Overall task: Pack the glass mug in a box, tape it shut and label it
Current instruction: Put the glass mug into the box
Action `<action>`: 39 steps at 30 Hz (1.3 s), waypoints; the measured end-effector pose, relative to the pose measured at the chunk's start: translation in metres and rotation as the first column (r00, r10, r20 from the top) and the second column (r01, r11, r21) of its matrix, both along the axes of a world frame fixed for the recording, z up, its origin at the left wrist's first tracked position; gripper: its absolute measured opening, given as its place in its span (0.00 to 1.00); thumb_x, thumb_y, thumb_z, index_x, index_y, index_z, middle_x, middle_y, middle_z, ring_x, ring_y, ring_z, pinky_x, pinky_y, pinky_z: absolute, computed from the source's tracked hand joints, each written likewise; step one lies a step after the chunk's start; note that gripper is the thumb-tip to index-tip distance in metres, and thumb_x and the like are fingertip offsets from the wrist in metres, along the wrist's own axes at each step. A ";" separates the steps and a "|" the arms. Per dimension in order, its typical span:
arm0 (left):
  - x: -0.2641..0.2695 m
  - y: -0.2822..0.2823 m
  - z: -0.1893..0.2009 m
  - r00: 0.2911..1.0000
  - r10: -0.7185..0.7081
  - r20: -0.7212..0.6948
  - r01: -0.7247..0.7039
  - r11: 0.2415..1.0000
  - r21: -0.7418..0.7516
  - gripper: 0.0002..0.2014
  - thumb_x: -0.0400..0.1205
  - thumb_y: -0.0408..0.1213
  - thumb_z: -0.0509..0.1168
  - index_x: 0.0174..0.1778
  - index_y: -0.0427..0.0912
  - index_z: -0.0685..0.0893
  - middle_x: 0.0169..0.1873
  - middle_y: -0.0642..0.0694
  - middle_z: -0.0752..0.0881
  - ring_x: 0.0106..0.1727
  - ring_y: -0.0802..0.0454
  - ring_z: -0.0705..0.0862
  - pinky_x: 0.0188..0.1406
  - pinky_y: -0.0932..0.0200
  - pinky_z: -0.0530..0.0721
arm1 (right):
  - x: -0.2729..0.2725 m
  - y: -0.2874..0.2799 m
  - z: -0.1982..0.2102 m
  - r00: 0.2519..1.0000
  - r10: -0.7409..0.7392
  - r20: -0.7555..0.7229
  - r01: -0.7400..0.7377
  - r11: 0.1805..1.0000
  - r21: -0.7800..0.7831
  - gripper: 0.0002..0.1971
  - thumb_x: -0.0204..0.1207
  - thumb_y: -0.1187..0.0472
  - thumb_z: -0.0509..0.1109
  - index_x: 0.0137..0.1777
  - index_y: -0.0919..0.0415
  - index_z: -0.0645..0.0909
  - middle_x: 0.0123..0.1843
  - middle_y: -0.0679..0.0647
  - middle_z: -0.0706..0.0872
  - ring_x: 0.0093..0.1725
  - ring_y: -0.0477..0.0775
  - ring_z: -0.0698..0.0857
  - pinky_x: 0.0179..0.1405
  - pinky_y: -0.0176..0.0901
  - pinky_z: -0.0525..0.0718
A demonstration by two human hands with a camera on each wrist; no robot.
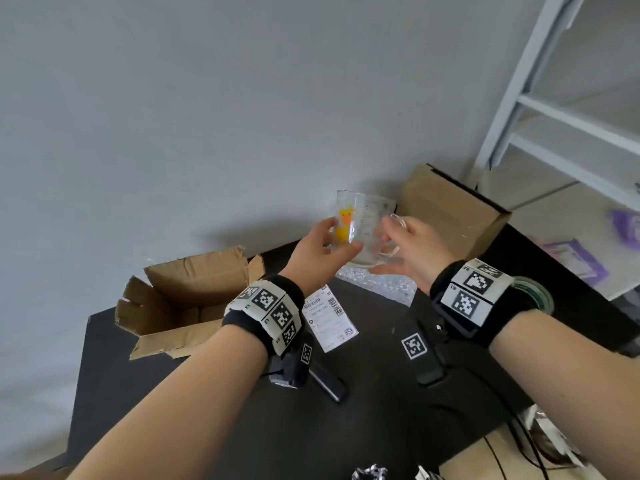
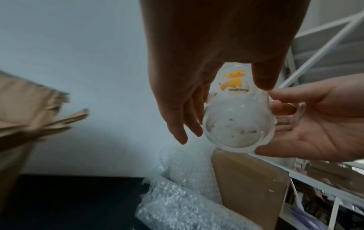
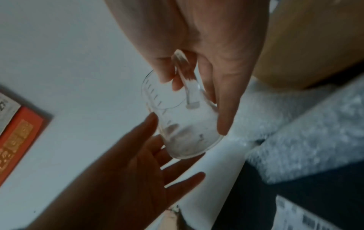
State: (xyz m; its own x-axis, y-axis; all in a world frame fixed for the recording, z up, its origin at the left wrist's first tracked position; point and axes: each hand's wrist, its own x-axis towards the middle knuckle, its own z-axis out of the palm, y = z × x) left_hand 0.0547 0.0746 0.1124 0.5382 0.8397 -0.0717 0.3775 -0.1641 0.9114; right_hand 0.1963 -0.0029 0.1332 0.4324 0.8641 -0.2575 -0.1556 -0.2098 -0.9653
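The clear glass mug (image 1: pixel 360 230) with a yellow giraffe print is held in the air above the back of the table, tilted. My left hand (image 1: pixel 337 242) holds its body between thumb and fingers (image 2: pixel 183 130). My right hand (image 1: pixel 389 244) grips the glass handle (image 3: pixel 189 80) with fingers curled round it. The open cardboard box (image 1: pixel 180 306) stands at the left of the black table (image 1: pixel 346 427), flaps up. A white shipping label (image 1: pixel 329 317) lies flat between my wrists. A tape roll (image 1: pixel 533 292) sits behind my right wrist.
Bubble wrap (image 1: pixel 377 282) lies right under the mug. A closed brown box (image 1: pixel 450 209) leans at the back right. A black pen-like tool (image 1: pixel 327 382) lies near the left wrist. White shelving (image 1: pixel 554 98) stands to the right, and a grey wall lies behind.
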 end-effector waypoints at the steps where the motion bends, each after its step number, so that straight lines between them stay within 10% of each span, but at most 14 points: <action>1: 0.014 0.002 0.002 1.000 -0.007 -0.003 0.007 1.000 0.003 0.29 0.80 0.48 0.67 0.76 0.45 0.68 0.62 0.47 0.82 0.63 0.50 0.81 0.64 0.54 0.78 | 0.012 0.000 0.001 0.999 -0.033 0.007 0.033 0.999 -0.002 0.09 0.84 0.56 0.59 0.51 0.62 0.73 0.54 0.61 0.81 0.56 0.65 0.85 0.47 0.68 0.86; 10: 0.144 0.010 0.004 0.992 -0.085 -0.096 0.093 0.992 0.085 0.16 0.87 0.41 0.55 0.67 0.40 0.79 0.56 0.46 0.83 0.57 0.52 0.80 0.64 0.55 0.76 | 0.151 -0.005 -0.013 0.844 -0.122 0.523 0.183 0.981 -0.067 0.16 0.81 0.70 0.55 0.59 0.62 0.82 0.57 0.58 0.86 0.58 0.58 0.84 0.61 0.57 0.82; 22: 0.225 0.065 -0.025 0.907 -0.027 -0.419 0.055 0.997 0.055 0.13 0.88 0.40 0.49 0.43 0.38 0.74 0.40 0.39 0.75 0.42 0.47 0.74 0.34 0.56 0.66 | 0.234 0.006 -0.070 0.897 0.013 0.441 0.092 0.972 -0.217 0.13 0.73 0.62 0.59 0.49 0.56 0.85 0.64 0.58 0.76 0.50 0.64 0.85 0.47 0.62 0.88; 25: 0.228 0.070 -0.029 0.906 0.008 -0.424 -0.001 1.000 0.018 0.14 0.88 0.40 0.50 0.50 0.34 0.77 0.46 0.39 0.79 0.51 0.43 0.77 0.46 0.55 0.71 | 0.232 0.007 -0.064 0.895 0.016 0.446 0.113 0.959 -0.260 0.13 0.78 0.63 0.59 0.55 0.59 0.83 0.65 0.60 0.69 0.52 0.65 0.83 0.51 0.62 0.86; 29: 0.236 0.076 -0.026 0.905 0.045 -0.423 -0.049 0.999 0.002 0.23 0.89 0.41 0.49 0.79 0.34 0.63 0.77 0.37 0.67 0.78 0.41 0.65 0.74 0.52 0.63 | 0.230 0.000 -0.061 0.885 0.151 0.440 -0.005 0.949 -0.315 0.15 0.81 0.64 0.57 0.61 0.59 0.82 0.65 0.61 0.74 0.54 0.63 0.84 0.56 0.60 0.85; 39: 0.258 0.102 -0.036 0.932 -0.016 -0.362 -0.006 0.998 -0.059 0.29 0.88 0.40 0.52 0.83 0.42 0.49 0.81 0.40 0.59 0.81 0.43 0.61 0.77 0.51 0.61 | 0.251 -0.014 -0.044 0.917 0.140 0.373 -0.020 0.951 -0.308 0.12 0.82 0.70 0.55 0.54 0.63 0.79 0.53 0.61 0.83 0.53 0.58 0.85 0.56 0.54 0.85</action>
